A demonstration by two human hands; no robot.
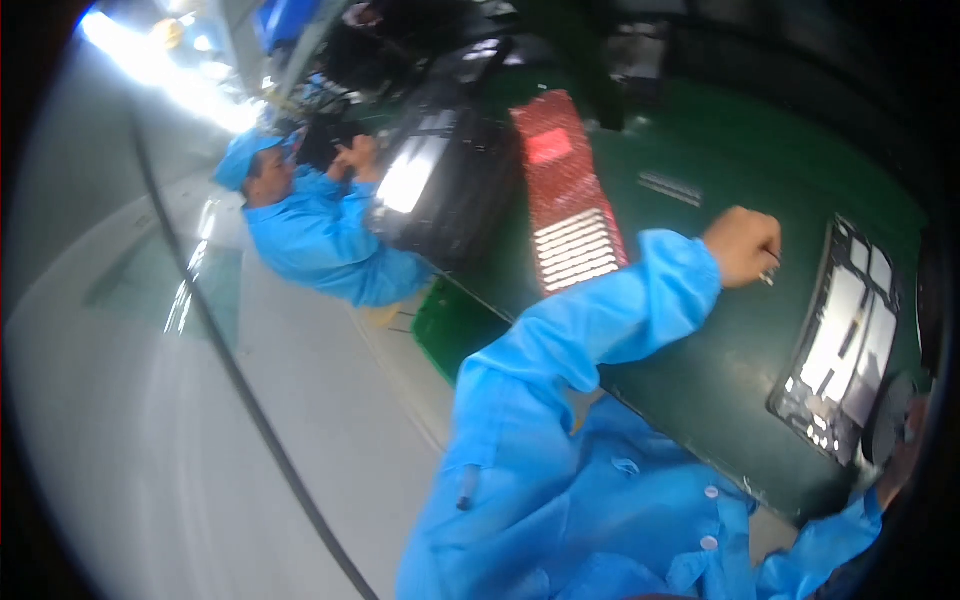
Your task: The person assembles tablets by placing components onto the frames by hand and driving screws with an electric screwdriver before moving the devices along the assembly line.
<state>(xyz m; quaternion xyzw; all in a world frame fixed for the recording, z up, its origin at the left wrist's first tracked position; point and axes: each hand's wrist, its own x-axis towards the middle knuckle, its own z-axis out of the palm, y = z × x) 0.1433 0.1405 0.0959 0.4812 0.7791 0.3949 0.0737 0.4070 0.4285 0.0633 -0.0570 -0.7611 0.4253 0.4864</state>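
My left hand is held over the green table, its fingers closed. A tiny shiny piece shows at the fingertips, too small to name. To the right of that hand lies a flat black panel with bright silvery sections. My right hand is at the far right rim, dark and partly cut off, so its fingers cannot be read. Beside it is a round dark disc at the panel's near corner. Left of my left hand, a red bubble-wrap sheet carries rows of small silvery strips.
A small pale strip lies on the green table. Black stacked trays stand to the left. Past them a co-worker in blue has both hands raised. A green bin is under the table edge.
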